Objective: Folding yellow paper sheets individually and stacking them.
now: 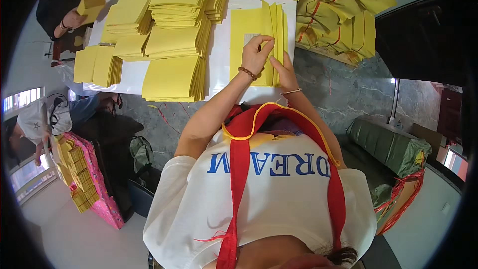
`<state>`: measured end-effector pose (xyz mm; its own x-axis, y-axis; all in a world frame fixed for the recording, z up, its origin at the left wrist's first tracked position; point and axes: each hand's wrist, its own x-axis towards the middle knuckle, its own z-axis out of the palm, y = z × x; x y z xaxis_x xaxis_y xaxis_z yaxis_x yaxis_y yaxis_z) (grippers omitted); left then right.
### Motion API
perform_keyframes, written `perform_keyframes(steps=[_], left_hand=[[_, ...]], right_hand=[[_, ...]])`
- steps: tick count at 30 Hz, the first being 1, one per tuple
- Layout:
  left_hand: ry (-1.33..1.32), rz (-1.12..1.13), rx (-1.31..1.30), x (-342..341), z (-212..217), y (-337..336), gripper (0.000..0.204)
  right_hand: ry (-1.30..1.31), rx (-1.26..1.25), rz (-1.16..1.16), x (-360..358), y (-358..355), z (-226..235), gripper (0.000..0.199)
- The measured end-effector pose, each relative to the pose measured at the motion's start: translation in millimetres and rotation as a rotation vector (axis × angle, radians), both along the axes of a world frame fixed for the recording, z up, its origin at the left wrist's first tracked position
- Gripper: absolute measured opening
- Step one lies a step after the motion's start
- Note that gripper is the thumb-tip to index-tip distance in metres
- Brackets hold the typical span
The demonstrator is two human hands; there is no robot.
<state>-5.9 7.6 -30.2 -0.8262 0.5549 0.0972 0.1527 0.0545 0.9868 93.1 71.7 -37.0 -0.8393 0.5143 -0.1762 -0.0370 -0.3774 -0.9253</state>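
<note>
On the bench: a fanned stack of thin yellow paper sheets lies on the white-topped bench, at its near edge, directly ahead of the person.
Left hand: the left hand, a bead bracelet on its wrist, rests on the sheets; its fingers are pinched together on the upper edge of one sheet.
Right hand: the right hand, a thin bangle on its wrist, lies flat on the lower part of the same stack, fingers together and pressing down.
Beside the stack: squared piles of yellow paper cover the bench to the left.
Container: an open cardboard box at the right holds yellow paper bundles tied with red string.
Farther off: another person's hand at the far left holds a yellow sheet.
Floor: a green wrapped bundle lies at the right.
</note>
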Motion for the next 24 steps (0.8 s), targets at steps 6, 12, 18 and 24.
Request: perform_keyframes(steps=[6,12,18,24], left_hand=[[-0.059,0.014,-0.066,-1,4,-2,0.018],[-0.205,-0.003,-0.089,-2,16,-3,0.019],[-0.13,0.069,-0.09,-5,0,-3,0.016],[-0.022,0.09,0.023,0,-2,-6,0.015]], right_hand=[[0.008,-0.01,0.008,0,-1,-2,0.033],[0.015,-0.053,-0.025,0,1,-4,0.028],[-0.049,-0.102,0.006,1,0,6,0.03],[-0.021,0.01,-0.022,0,-1,-1,0.029]])
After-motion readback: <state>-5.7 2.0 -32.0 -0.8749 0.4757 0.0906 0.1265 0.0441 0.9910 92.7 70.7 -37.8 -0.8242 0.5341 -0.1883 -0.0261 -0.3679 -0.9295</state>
